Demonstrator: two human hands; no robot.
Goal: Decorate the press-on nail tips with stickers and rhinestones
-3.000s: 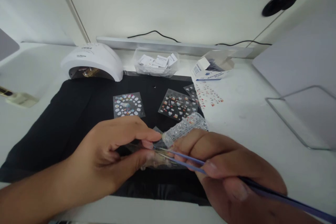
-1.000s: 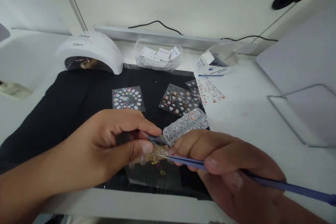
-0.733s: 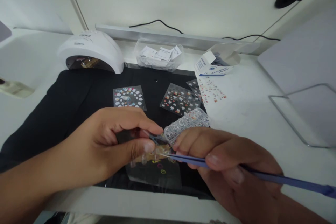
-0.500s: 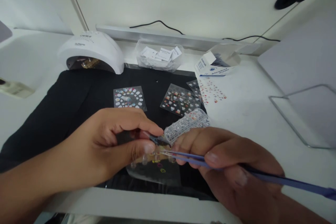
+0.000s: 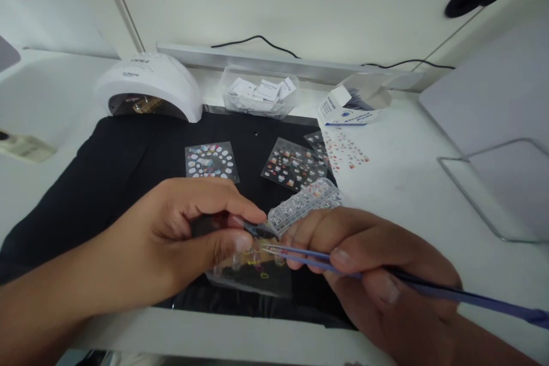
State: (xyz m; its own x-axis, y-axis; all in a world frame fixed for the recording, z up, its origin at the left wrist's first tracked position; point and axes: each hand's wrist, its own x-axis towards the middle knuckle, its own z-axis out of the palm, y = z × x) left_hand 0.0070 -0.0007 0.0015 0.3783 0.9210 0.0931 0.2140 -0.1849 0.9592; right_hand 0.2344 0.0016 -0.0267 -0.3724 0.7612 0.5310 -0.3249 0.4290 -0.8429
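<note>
My left hand (image 5: 180,234) is closed in a pinch on a small dark strip of clear false nails (image 5: 240,251) over the black mat (image 5: 120,177). My right hand (image 5: 377,274) grips blue tweezers (image 5: 309,256), whose tips point left at the nails just by my left thumb. A clear sticker sheet (image 5: 257,280) with small coloured shapes lies under both hands. A clear gem box (image 5: 304,203) sits just beyond my right fingers.
A white nail lamp (image 5: 148,86) stands at the back left. Behind the mat are a clear tub of white packets (image 5: 259,94) and an open white-and-blue box (image 5: 351,106). Two sticker sheets (image 5: 210,160) (image 5: 294,164) lie on the mat, another (image 5: 345,151) on the white table. A wire stand (image 5: 493,183) stands right.
My hands stayed together with only small shifts. The tweezer tips opened slightly and moved closer to the nails. The sticker sheet below slid a little.
</note>
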